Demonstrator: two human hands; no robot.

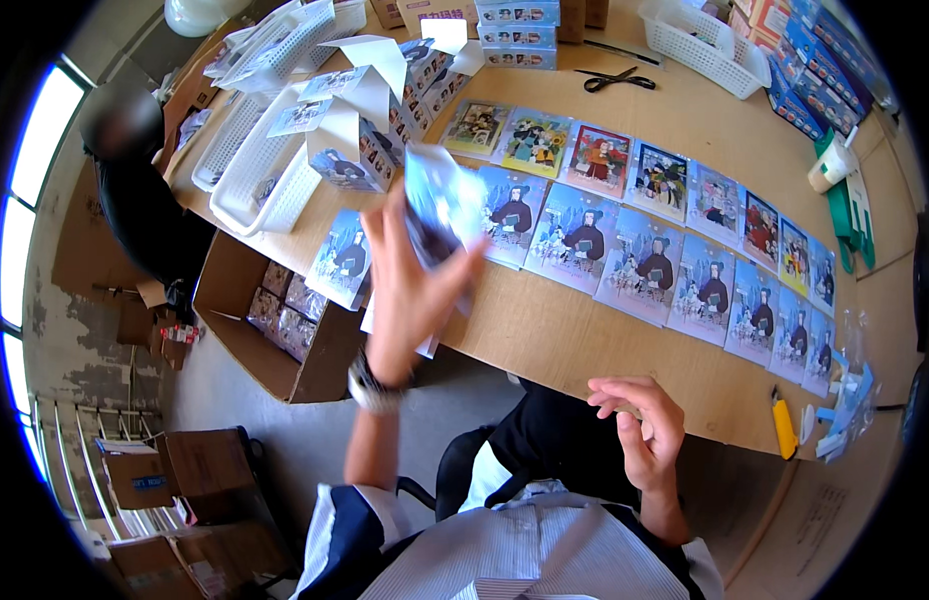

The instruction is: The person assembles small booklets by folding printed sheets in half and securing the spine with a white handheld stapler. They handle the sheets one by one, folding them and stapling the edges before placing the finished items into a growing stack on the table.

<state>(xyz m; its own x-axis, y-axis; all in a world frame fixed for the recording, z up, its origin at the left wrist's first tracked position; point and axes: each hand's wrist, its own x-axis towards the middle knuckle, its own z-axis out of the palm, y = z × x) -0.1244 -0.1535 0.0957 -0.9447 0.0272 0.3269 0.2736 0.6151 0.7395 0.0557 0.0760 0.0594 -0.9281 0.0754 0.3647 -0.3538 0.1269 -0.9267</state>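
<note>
My left hand is raised over the table's left side, its thumb and fingers closed round a glossy blue picture packet. That packet is smeared by motion and glare. Beneath and beside it lies a front row of blue picture packets, each printed with a dark-robed figure. Another such packet lies at the table edge left of my wrist. Behind runs a row of differently coloured picture packets. My right hand hovers at the near edge, fingers loosely bent, thumb apart, holding nothing.
Open printed boxes and white plastic baskets stand at the left. Scissors lie at the back; a yellow cutter is at the right corner. A carton holds wrapped packs below. Another person is at far left.
</note>
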